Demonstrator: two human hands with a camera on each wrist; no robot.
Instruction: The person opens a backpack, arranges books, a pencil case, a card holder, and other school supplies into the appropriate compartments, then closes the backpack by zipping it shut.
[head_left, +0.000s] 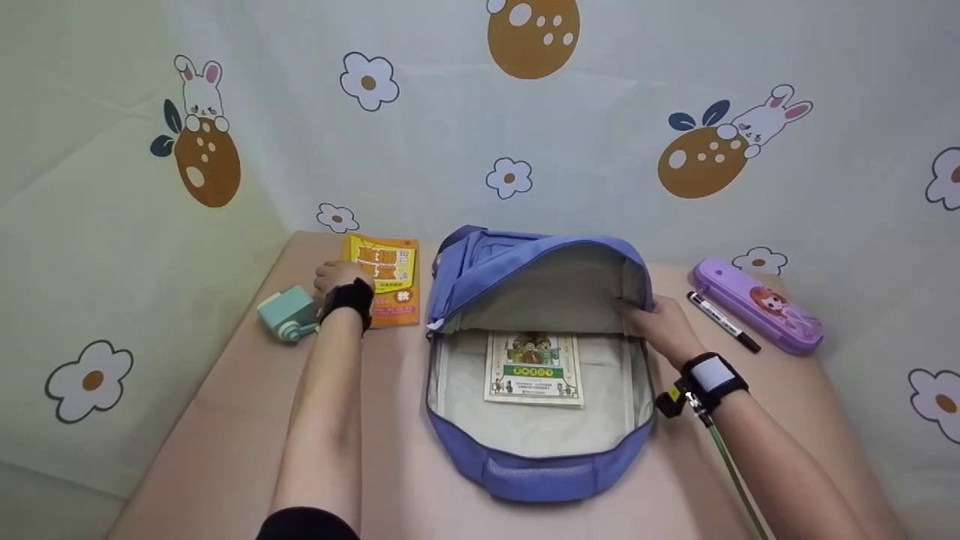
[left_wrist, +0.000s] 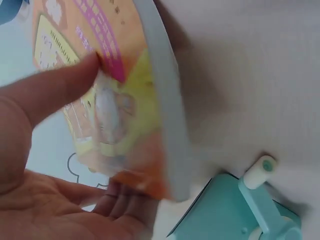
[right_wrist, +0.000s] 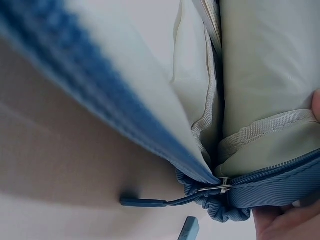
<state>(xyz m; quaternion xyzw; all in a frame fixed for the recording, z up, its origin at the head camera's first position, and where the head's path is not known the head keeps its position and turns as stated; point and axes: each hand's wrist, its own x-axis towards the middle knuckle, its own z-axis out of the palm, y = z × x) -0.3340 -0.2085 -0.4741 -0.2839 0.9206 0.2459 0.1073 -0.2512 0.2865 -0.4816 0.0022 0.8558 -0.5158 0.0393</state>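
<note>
An orange and yellow book (head_left: 394, 289) tilts up at its near edge in the left wrist view. My left hand (head_left: 341, 283) grips it, thumb across the cover and fingers beneath the edge. The blue backpack (head_left: 540, 480) lies with its main compartment unzipped, its lid lifted. At the lid's right edge my right hand (head_left: 664, 326) pinches the fabric; in the right wrist view the hand (right_wrist: 287, 222) shows at the lower right, beside the zipper pull (right_wrist: 145, 202). Inside the pale lining lies a booklet (head_left: 534, 379) with a green title band, its top hidden under the lid.
A teal box-shaped object (head_left: 289, 311) with a small crank-like arm stands just left of my left hand. Right of the backpack lie a black-and-white marker (head_left: 724, 322) and a purple pencil case (head_left: 757, 304). Patterned cloth (head_left: 450, 135) hangs behind the table (head_left: 202, 442).
</note>
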